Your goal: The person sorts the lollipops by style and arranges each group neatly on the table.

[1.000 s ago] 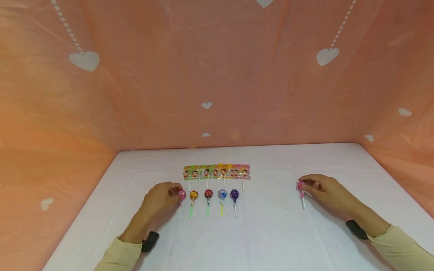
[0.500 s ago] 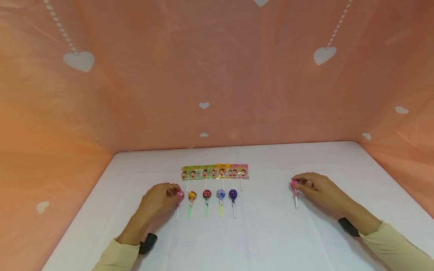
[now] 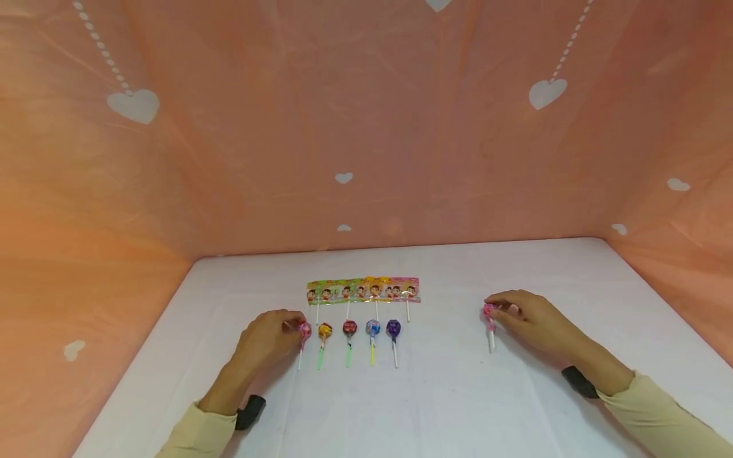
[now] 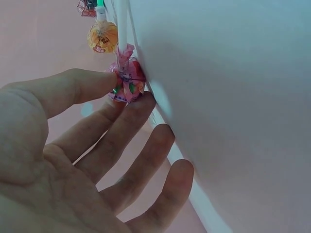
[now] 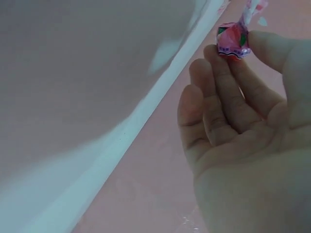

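Note:
My left hand [image 3: 269, 337] pinches the wrapped head of a pink lollipop [image 4: 128, 80] between thumb and fingers, at the left end of a row. Its white stick points toward the table's front. Over on the right, my right hand [image 3: 532, 321] pinches a second pink lollipop [image 5: 233, 41] by its head, stick also toward the front. Beside the left hand lie a yellow lollipop [image 3: 324, 331], a red one [image 3: 350, 327], a blue one [image 3: 373, 327] and a purple one [image 3: 393, 328], side by side with sticks toward me.
Behind the row lie several flat-packed lollipops in green, yellow and pink wrappers [image 3: 375, 291], their edges meeting or overlapping. The white table [image 3: 446, 407] ends at an orange cloth backdrop [image 3: 401, 159] with white hearts, at the back and both sides.
My right hand has moved left with its pink lollipop, closer to the row. The left hand keeps its hold at the same spot. The head view has shifted slightly.

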`<state>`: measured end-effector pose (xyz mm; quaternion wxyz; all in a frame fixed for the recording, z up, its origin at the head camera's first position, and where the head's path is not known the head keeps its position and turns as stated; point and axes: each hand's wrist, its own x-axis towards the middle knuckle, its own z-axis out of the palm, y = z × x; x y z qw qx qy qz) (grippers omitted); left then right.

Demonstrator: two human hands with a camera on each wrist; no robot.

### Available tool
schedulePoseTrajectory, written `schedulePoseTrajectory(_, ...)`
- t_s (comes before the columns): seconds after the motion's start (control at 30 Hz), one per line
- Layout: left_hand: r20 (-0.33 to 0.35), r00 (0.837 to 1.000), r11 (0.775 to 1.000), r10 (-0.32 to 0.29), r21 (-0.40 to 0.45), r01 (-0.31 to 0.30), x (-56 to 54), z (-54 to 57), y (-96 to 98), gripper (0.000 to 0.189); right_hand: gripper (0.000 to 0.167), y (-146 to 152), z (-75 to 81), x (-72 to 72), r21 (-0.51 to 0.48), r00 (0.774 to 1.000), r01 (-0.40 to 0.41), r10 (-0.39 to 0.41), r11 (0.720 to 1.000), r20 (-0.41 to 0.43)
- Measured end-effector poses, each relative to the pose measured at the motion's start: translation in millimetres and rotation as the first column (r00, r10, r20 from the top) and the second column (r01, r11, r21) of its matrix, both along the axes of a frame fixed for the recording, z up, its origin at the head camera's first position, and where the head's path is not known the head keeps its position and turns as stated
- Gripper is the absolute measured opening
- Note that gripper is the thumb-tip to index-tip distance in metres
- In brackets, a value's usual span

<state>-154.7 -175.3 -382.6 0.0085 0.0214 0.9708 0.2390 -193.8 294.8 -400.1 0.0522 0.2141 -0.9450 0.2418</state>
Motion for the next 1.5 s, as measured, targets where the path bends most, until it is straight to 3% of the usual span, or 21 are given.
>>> schedulePoseTrajectory(0.53,0.026,0.999,0.999,0.028,0.015,-0.028,6.7,0.2,-3.6,0.025,0.027,-11,2.1,8.2,0.01,0.999,-0.016,0.017,1.0,-0.043)
schedulePoseTrajectory(1.27,0.02,1.0,1.0,0.0,0.026,0.0,3.6,-0.8,-2.6,0.02,0.023,-27,2.9,8.2,-0.005,0.998,-0.054,0.053,0.999,-0.046)
schedulePoseTrajectory(1.5,0.021,1.0,0.999,-0.005,0.034,0.004,2.0,-1.6,-0.6,0.021,0.023,-33,3.1,7.1,-0.013,0.999,-0.04,0.04,0.999,-0.004)
